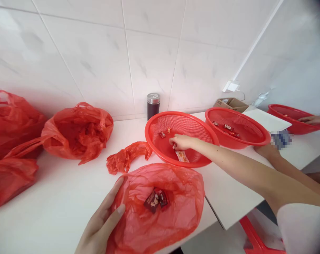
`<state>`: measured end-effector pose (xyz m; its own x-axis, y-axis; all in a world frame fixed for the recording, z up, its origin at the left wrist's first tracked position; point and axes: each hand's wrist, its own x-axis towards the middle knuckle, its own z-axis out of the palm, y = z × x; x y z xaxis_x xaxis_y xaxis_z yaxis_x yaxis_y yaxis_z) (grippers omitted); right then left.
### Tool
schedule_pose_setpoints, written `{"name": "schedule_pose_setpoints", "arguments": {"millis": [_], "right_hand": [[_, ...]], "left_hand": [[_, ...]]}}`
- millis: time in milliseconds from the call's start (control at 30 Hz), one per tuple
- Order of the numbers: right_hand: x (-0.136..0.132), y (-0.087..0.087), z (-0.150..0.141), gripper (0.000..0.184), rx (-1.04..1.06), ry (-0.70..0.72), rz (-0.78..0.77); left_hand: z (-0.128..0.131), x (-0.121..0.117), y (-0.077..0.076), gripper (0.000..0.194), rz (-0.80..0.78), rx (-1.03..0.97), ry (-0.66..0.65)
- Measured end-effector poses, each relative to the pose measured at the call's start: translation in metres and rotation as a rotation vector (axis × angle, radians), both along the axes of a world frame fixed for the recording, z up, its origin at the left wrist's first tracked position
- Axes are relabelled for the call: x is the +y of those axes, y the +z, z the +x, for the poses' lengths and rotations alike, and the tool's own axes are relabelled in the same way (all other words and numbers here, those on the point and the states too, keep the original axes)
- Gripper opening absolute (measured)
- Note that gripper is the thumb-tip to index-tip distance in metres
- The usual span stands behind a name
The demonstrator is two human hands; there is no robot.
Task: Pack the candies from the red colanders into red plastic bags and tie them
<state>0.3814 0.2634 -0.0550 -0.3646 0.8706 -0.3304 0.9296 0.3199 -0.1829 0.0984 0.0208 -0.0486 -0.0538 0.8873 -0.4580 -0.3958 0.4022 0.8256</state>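
Observation:
My left hand (103, 220) grips the near left rim of a red plastic bag (186, 204), thumb inside and fingers outside. The bag's mouth is spread wide, and a few dark wrapped snack packets (152, 201) lie at its bottom. My right hand (183, 141) reaches into a red mesh basket (199, 130) just behind the bag. Its fingers are curled together at a small snack packet, mostly hidden under the fingertips. Nearby in the basket lie a larger pale-orange packet (182, 156), a dark-red packet (162, 134) and a small orange one (168, 130).
A crumpled red bag (128, 157) and an opened red bag (78, 132) are to the left, with more bags beyond. Behind stands a black tumbler (153, 106). Rightward are a second basket (244, 123), a cardboard box (231, 104) and a co-worker's arm (271, 155).

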Motion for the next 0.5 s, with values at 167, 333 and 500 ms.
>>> {"name": "schedule_pose_setpoints", "arguments": {"millis": [167,333,500], "right_hand": [[-0.037,0.06,-0.007,0.019,0.231,0.015,0.084],[-0.127,0.099,-0.045,0.024,0.802,0.213,-0.422],[-0.165,0.076,-0.076,0.035,0.455,0.28,-0.3]], "left_hand": [[0.004,-0.001,0.003,0.069,0.063,0.023,-0.009],[0.005,-0.001,0.004,0.066,0.087,-0.006,-0.016],[0.006,-0.004,0.006,0.066,0.117,0.021,-0.044]]}}
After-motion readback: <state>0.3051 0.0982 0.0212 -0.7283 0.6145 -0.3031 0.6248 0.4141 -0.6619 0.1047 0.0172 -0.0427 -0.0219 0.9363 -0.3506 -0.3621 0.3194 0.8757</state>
